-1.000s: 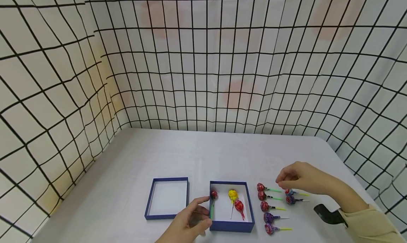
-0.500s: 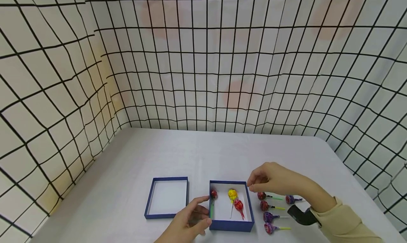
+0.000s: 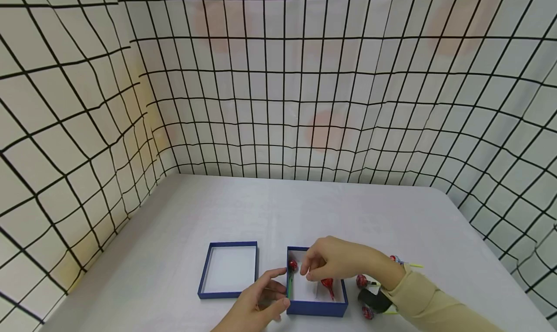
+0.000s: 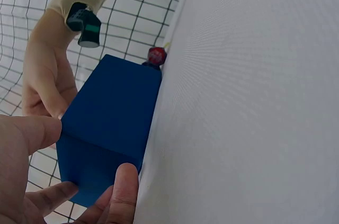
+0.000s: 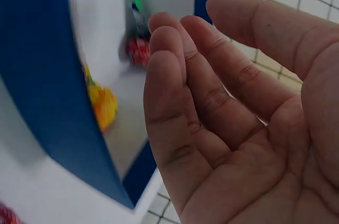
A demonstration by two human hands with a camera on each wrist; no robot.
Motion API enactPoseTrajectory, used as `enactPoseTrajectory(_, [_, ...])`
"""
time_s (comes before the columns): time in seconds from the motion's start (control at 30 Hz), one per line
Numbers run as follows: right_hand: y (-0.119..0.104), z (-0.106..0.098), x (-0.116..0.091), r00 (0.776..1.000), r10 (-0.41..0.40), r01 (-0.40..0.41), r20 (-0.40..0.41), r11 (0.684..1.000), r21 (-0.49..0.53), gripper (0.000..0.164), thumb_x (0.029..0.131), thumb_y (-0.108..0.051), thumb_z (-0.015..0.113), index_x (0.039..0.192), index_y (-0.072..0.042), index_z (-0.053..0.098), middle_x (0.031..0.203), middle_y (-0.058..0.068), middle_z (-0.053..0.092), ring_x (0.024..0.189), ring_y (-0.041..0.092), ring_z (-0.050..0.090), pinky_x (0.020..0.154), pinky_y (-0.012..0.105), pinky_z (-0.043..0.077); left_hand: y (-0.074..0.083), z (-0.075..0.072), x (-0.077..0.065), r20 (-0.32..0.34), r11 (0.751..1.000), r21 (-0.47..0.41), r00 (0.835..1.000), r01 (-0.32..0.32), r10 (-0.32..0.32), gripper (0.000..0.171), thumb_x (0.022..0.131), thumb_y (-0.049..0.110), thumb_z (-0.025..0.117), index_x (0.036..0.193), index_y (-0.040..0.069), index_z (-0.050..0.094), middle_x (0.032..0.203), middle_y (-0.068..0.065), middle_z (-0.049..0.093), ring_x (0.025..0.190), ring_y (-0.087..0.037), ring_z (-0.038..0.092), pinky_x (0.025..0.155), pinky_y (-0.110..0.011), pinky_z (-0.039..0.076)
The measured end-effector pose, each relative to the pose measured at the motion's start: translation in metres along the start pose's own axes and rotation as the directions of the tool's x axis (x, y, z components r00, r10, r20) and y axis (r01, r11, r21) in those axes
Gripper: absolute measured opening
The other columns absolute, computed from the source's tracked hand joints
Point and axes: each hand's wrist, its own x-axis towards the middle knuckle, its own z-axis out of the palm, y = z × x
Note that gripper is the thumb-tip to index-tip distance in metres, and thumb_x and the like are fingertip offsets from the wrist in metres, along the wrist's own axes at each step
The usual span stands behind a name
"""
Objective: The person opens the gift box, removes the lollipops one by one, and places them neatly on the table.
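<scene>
My left hand (image 3: 256, 300) rests at the near left corner of a blue, white-lined box (image 3: 316, 309). In the left wrist view its fingertips touch the box's blue outer walls. My right hand (image 3: 337, 258) is over the box with fingers bent loosely; the right wrist view shows nothing between thumb and fingers. Inside the box, a dark red lollipop (image 3: 293, 265) with a green stick lies along the left wall. A red-wrapped lollipop (image 3: 328, 287) lies toward the right, partly under the hand. A yellow lollipop (image 5: 105, 106) shows in the right wrist view, hidden by the hand in the head view.
Left of the box lies a matching blue-rimmed lid (image 3: 232, 244), inside up. Several lollipops lie right of the box, among them a red one (image 3: 361, 281) and a purple-red one (image 3: 367, 313), partly covered by the right arm. Black-grid netting surrounds the white table (image 3: 261, 206).
My right hand has moved left from above the loose lollipops to over the box, its forearm now covering several of them. My left hand and the box have stayed put.
</scene>
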Motion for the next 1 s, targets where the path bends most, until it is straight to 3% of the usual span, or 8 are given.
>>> enactPoseTrajectory(0.17, [-0.003,0.01,0.013,0.998,0.008,-0.007,0.068,1.0,-0.008,0.017,0.096,-0.015,0.075,0.11,-0.007,0.081,0.079,-0.006,0.074,0.066,-0.001,0.056,0.062,0.017,0.048,-0.001,-0.001,0.001,0.007,1.0,0.001,1.0,-0.011,0.011,0.059,0.109,0.027,0.066,0.16,0.008,0.044,0.129,-0.014,0.066,0.101,-0.008,0.067,0.076,-0.021,0.059])
enactPoseTrajectory(0.33, [-0.004,0.016,0.022,0.99,0.032,-0.038,0.139,0.998,0.044,0.019,0.094,-0.015,0.072,0.109,-0.006,0.08,0.079,-0.004,0.077,0.063,0.001,0.057,0.055,0.016,0.041,0.0,-0.001,0.0,0.01,1.0,0.003,1.0,-0.009,0.009,0.059,0.109,0.03,0.066,0.16,0.009,0.044,0.128,-0.012,0.067,0.104,-0.007,0.067,0.077,-0.02,0.059])
enactPoseTrajectory(0.63, [-0.001,0.019,0.03,0.97,0.13,-0.167,0.206,0.97,0.174,0.014,0.101,-0.012,0.068,0.107,-0.006,0.08,0.091,0.006,0.081,0.081,0.015,0.076,0.077,0.027,0.064,0.0,-0.001,0.0,0.012,1.0,-0.001,1.0,-0.007,0.007,0.061,0.108,0.03,0.067,0.16,0.007,0.044,0.128,-0.013,0.067,0.105,-0.007,0.068,0.077,-0.02,0.06])
enactPoseTrajectory(1.0, [0.007,0.021,0.032,0.953,0.169,-0.237,0.252,0.933,0.27,0.018,0.102,-0.011,0.066,0.112,-0.006,0.079,0.091,0.003,0.078,0.078,0.011,0.07,0.073,0.023,0.062,-0.001,-0.001,0.0,0.015,1.0,0.0,1.0,-0.021,0.021,0.061,0.109,0.029,0.066,0.16,0.006,0.043,0.128,-0.014,0.066,0.106,-0.006,0.068,0.077,-0.021,0.06])
